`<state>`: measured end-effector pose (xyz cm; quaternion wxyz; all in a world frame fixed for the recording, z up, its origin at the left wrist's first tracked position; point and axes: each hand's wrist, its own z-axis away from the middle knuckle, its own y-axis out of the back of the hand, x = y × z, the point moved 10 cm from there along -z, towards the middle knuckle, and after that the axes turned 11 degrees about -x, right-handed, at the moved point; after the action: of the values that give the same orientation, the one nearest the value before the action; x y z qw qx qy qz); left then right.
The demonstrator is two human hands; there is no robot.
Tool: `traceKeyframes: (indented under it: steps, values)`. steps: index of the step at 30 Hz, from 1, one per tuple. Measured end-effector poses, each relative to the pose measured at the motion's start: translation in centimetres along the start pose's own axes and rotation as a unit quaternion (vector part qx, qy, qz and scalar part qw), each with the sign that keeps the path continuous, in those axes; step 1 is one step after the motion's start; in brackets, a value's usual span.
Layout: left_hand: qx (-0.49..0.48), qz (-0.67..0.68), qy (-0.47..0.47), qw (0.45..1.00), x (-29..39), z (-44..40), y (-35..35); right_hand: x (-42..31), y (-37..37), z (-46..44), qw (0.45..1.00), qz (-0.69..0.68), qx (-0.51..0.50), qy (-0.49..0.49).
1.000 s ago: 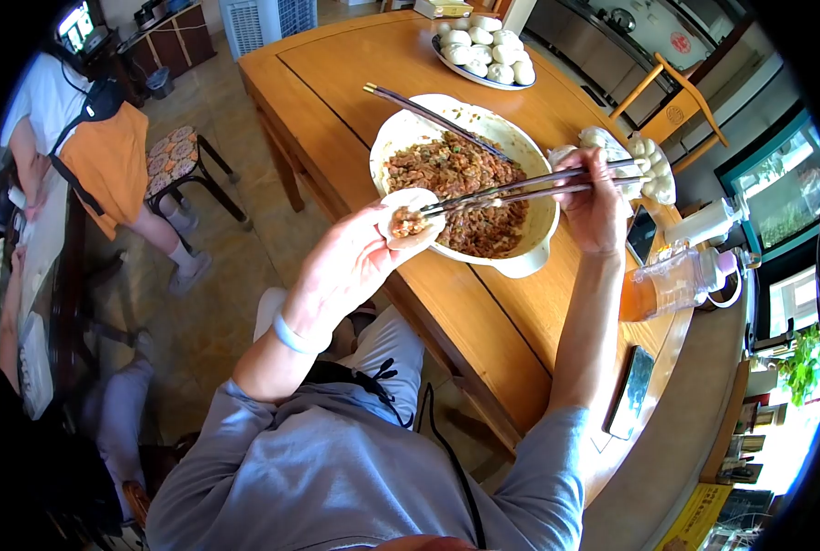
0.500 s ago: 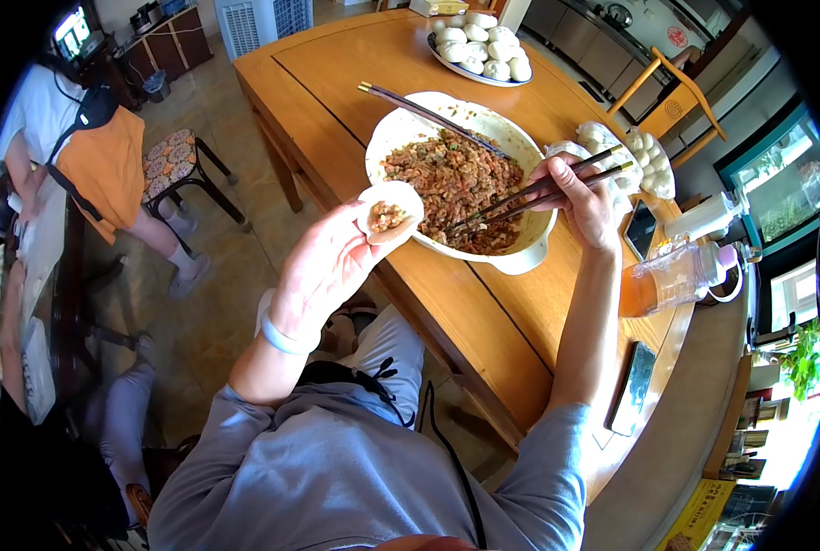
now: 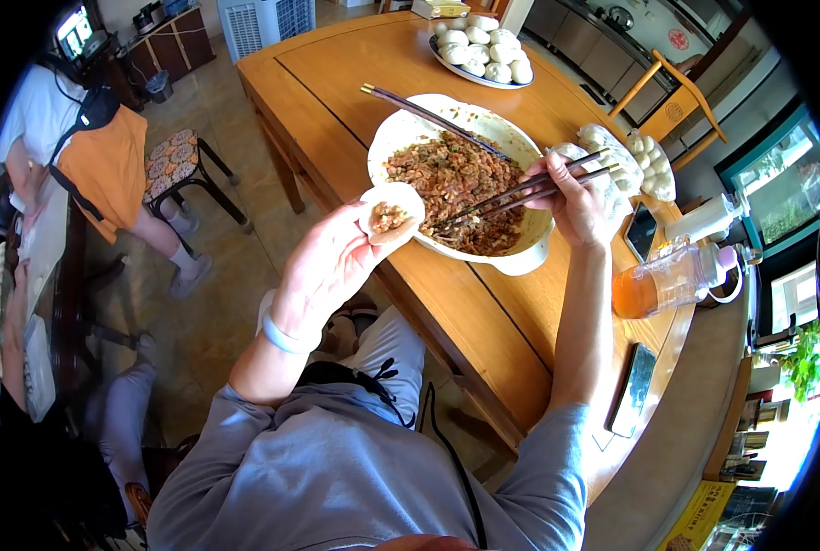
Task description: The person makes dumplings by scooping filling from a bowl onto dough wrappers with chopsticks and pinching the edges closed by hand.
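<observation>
My left hand (image 3: 332, 262) holds a round dough wrapper (image 3: 405, 200) with a small heap of filling (image 3: 389, 217) in it, just off the near left rim of the bowl. In my right hand (image 3: 575, 207) is a pair of dark chopsticks (image 3: 511, 196), their tips in the minced filling (image 3: 446, 179). That filling sits in a large white bowl (image 3: 523, 261) on the wooden table. Another pair of chopsticks (image 3: 410, 107) lies across the bowl's far left side.
A plate of white buns (image 3: 492, 50) stands at the table's far end. Bagged buns (image 3: 649, 165), two phones (image 3: 633, 390) and a bottle of orange drink (image 3: 662, 283) line the right side. At left, a person (image 3: 107, 156) stands near a patterned stool (image 3: 171, 163).
My right hand has shifted slightly left, and the chopstick tips have moved left through the filling toward the wrapper. My left hand stays nearly still with the wrapper.
</observation>
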<state>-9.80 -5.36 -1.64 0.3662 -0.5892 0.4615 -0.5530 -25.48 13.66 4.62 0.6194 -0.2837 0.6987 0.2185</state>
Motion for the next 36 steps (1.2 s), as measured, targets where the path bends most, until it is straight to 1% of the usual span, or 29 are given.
traceKeyframes:
  steps: [1,4,10,15,18,19,23,27,30,33,36]
  values:
    - [0.0,0.0,0.0,1.0,0.0,0.0,0.0,0.4,0.1,-0.2,1.0,-0.008,-0.007,-0.005]
    - [-0.002,-0.006,-0.004,1.0,0.1,0.1,0.0,0.8,1.0,-0.3,0.999,-0.044,0.019,-0.002]
    - [0.0,-0.005,-0.007,1.0,0.2,0.2,-0.2,0.0,2.8,0.0,0.992,-0.097,0.052,0.054]
    - [-0.014,-0.003,-0.001,1.0,0.0,0.0,-0.4,-0.4,3.7,-0.1,0.984,-0.152,0.038,0.08]
    - [-0.019,-0.002,0.007,1.0,-0.5,-0.1,-0.8,-1.3,1.5,0.0,0.979,-0.186,0.006,0.088]
    - [-0.025,-0.002,0.011,1.0,-0.7,-0.1,-1.4,-1.5,0.6,0.0,0.978,-0.188,-0.002,0.09]
    - [-0.043,-0.004,0.027,0.999,-1.5,-0.3,-2.5,-1.8,-2.2,0.0,0.991,-0.114,-0.02,0.069]
    - [-0.051,0.002,0.03,0.998,-1.5,-0.3,-2.3,-2.4,-1.2,0.3,0.989,-0.105,-0.019,0.1]
    - [-0.048,0.002,0.026,0.999,-1.5,-0.3,-2.1,-3.2,-0.5,0.4,0.975,-0.157,-0.047,0.153]
    - [-0.041,-0.001,0.024,0.999,-1.4,-0.3,-2.3,-2.6,-1.0,0.3,0.976,-0.162,-0.022,0.143]
    - [-0.04,-0.007,0.023,0.999,-1.5,-0.3,-2.1,-2.2,-2.3,0.1,0.988,-0.11,-0.034,0.104]
